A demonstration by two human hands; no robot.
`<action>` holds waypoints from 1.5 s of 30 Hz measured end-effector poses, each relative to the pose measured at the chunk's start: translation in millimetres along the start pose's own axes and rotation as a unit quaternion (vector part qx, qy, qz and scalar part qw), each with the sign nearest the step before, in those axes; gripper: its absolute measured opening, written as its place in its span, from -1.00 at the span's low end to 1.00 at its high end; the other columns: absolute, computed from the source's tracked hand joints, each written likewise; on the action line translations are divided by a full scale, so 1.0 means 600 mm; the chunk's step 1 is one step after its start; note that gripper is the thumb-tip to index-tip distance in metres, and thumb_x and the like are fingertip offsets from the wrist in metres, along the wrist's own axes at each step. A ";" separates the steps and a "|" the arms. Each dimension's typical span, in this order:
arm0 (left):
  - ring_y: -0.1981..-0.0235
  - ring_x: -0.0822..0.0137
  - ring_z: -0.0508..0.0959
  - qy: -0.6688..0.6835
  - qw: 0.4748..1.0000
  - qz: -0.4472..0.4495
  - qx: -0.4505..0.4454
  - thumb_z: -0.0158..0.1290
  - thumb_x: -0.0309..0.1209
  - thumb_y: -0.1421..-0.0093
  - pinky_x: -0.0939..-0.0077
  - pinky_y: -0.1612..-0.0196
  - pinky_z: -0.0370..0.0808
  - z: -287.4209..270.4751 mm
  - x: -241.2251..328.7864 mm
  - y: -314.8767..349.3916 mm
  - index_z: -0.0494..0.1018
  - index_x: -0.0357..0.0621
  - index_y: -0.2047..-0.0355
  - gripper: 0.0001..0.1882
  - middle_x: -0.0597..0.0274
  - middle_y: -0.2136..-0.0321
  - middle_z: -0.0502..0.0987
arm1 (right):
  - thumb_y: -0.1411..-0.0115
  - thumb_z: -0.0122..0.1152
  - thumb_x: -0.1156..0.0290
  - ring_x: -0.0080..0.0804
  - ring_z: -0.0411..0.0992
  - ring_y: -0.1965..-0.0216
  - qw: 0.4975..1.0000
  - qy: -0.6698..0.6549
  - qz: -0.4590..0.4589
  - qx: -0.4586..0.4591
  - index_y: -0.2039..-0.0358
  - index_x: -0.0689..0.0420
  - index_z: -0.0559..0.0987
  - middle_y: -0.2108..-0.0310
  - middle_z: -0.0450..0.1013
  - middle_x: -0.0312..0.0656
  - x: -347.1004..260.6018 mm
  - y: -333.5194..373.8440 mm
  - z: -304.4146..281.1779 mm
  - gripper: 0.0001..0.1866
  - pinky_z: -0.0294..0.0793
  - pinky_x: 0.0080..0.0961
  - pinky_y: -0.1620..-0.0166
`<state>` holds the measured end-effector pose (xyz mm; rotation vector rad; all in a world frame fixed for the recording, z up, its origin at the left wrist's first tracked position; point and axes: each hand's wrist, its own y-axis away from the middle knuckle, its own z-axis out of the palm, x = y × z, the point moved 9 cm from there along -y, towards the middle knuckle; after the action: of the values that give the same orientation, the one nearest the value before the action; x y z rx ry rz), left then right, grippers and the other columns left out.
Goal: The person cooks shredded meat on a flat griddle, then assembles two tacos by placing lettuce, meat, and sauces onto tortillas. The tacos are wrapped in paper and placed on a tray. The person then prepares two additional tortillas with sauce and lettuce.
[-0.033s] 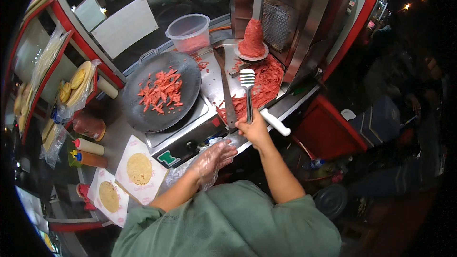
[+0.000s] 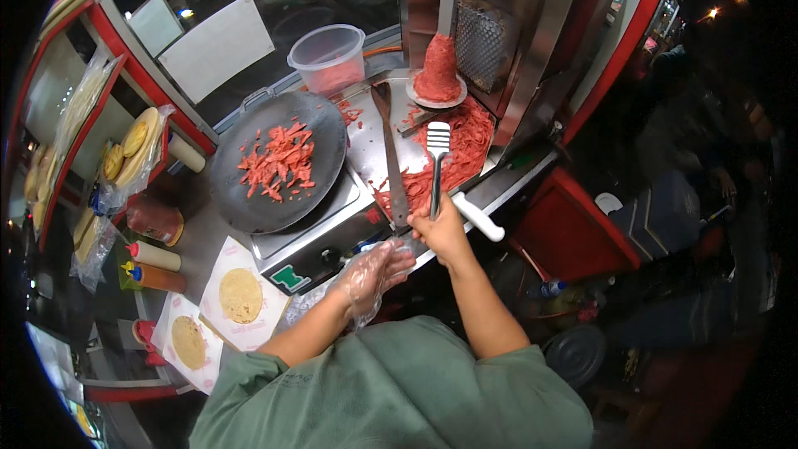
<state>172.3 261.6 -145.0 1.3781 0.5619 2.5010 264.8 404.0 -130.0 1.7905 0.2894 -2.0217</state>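
My right hand is closed around the dark handle of a slotted spatula. The spatula's head points away from me, above shredded red meat in a metal tray. A clear plastic glove covers my left hand, which is held in front of the stove with fingers stretched out and nothing in it. Between the hands and the meat cone lies a long dark blade. Beside my right hand sticks out a white knife-like handle. Red meat pieces lie in the round black pan.
Two tortillas rest on paper sheets at the left. Sauce bottles lie beyond them. A clear plastic tub stands behind the pan. The metal grill housing rises at the back right, and a red panel is below it.
The spatula has turned slightly, its head shifting a little to the right. My left hand stays nearly where it was, and the meat looks the same.
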 end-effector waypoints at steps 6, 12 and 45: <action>-0.01 0.10 0.63 0.129 0.984 -0.122 0.008 -0.12 0.11 -0.49 0.22 -0.10 0.66 0.025 -0.019 -0.162 0.41 -0.35 0.06 -0.38 -0.10 0.01 0.56 | -0.32 0.32 0.53 -0.70 0.34 0.61 0.996 -0.081 -0.021 -0.045 0.23 0.09 0.39 0.47 0.43 -0.38 -0.050 0.018 -0.062 -0.78 0.30 -0.69 0.58; 0.12 0.28 0.66 0.200 0.978 -0.052 -0.024 0.03 -0.05 -0.47 0.29 -0.01 0.68 0.099 0.008 -0.204 0.48 -0.09 0.06 -0.64 0.14 0.18 0.62 | -0.37 0.24 0.56 -0.64 0.45 0.55 0.997 -0.053 -0.059 -0.018 0.14 0.14 0.43 0.46 0.46 -0.34 -0.098 -0.049 -0.113 -0.84 0.38 -0.65 0.54; 0.58 0.51 0.27 0.015 0.926 0.175 0.334 0.07 -0.38 -0.46 0.60 0.58 0.26 -0.205 0.050 0.430 -0.14 0.33 -0.58 -0.16 0.37 0.36 0.36 | -0.40 0.22 0.10 -0.44 0.49 0.69 0.787 0.566 -0.048 -0.242 0.36 0.32 0.71 0.57 0.58 -0.12 -0.308 -0.242 0.235 -0.54 0.47 -0.39 0.57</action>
<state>47.7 14.0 -69.6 1.7946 1.3854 2.7314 89.7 505.6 54.8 2.3747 1.1242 -0.5295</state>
